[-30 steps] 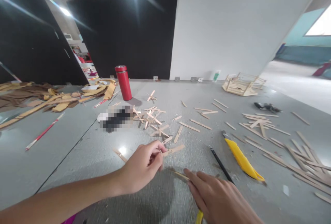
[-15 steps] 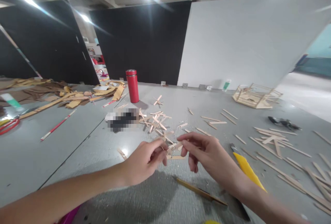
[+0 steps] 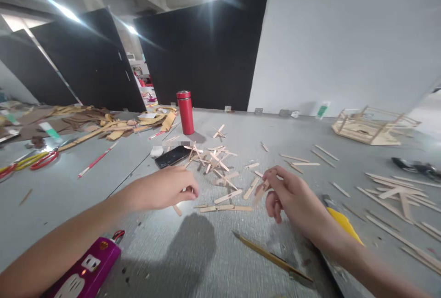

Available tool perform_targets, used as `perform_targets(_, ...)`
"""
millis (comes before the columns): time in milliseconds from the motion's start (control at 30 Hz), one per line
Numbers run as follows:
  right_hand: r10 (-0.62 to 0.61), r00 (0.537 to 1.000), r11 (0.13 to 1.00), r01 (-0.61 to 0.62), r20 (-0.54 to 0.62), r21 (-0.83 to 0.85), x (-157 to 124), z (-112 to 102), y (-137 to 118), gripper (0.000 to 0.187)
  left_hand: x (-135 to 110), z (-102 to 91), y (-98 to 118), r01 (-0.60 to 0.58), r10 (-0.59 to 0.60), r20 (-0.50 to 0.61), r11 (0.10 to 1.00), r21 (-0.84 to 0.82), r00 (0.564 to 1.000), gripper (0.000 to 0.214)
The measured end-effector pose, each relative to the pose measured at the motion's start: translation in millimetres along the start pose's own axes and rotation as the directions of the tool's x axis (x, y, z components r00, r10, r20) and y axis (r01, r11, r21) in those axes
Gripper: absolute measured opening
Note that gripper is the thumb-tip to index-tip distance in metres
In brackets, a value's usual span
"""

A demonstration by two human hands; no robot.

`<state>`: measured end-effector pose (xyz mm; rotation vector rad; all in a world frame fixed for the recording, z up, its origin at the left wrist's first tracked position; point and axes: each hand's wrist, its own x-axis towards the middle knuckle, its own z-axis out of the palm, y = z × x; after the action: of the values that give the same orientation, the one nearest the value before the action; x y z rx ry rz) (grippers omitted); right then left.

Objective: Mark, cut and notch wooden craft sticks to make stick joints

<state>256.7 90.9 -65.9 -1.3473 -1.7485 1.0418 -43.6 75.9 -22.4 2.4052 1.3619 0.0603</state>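
Both of my hands hover over a grey table [image 3: 213,261] strewn with flat wooden sticks. My left hand [image 3: 165,188] is curled closed, knuckles up, and what its fingers hold is hidden. One short stick [image 3: 177,210] lies on the table just under it. My right hand [image 3: 291,197] pinches a short wooden stick [image 3: 259,192] between thumb and fingertips. Between the hands, a few joined sticks [image 3: 225,207] lie flat on the table. A loose pile of sticks [image 3: 213,160] sits just beyond.
Behind stand a red flask [image 3: 185,112] and a black phone [image 3: 172,156]. A yellow cutter [image 3: 344,227] and a long thin strip [image 3: 272,256] lie by my right arm. A purple power strip [image 3: 86,272] is near left, a stick frame [image 3: 372,126] far right, cardboard scraps [image 3: 103,126] and scissors [image 3: 37,160] left.
My hands have moved apart; the joined sticks held between them half a second ago now lie on the table. The view has swung left, showing the power strip and scissors.
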Motion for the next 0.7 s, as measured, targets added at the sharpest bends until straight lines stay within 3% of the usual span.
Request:
perform_targets(100,-0.061,0.997,0.982,0.068,0.043,-0.175,0.0,-1.8,6.5,0.04,4.1,4.0,-15.6,0.128,-0.146,0.121,0.981,0.146,0.982,0.015)
perform_targets(200,-0.167,0.973,0.92,0.212,0.161,-0.33,-4.3,3.5,12.3,0.036,14.4,9.2,-27.4,0.228,-0.29,0.214,0.935,0.272,0.933,0.032)
perform_targets(333,-0.213,0.938,0.829,0.321,0.273,-0.457,-12.2,16.7,21.3,0.021,25.7,14.4,-34.7,0.253,-0.344,0.249,0.908,0.334,0.905,0.036)
perform_targets(433,-0.204,0.923,0.787,0.353,0.327,-0.506,-13.6,23.4,26.1,0.021,27.4,18.1,-35.5,0.232,-0.309,0.221,0.92,0.315,0.925,0.036)
perform_targets(533,-0.192,0.913,0.769,0.367,0.359,-0.523,-11.9,25.3,28.4,0.028,24.8,24.1,-30.0,0.194,-0.232,0.123,0.945,0.263,0.965,0.036)
perform_targets(667,-0.143,0.913,0.794,0.336,0.381,-0.507,-10.4,23.3,28.8,0.022,23.3,40.1,-10.3,0.056,-0.057,0.005,0.986,0.159,0.998,0.034)
perform_targets(700,-0.124,0.917,0.805,0.317,0.38,-0.502,-10.2,22.1,28.1,0.019,24.3,45.2,-4.7,0.007,-0.006,-0.012,0.992,0.126,1.0,0.023)
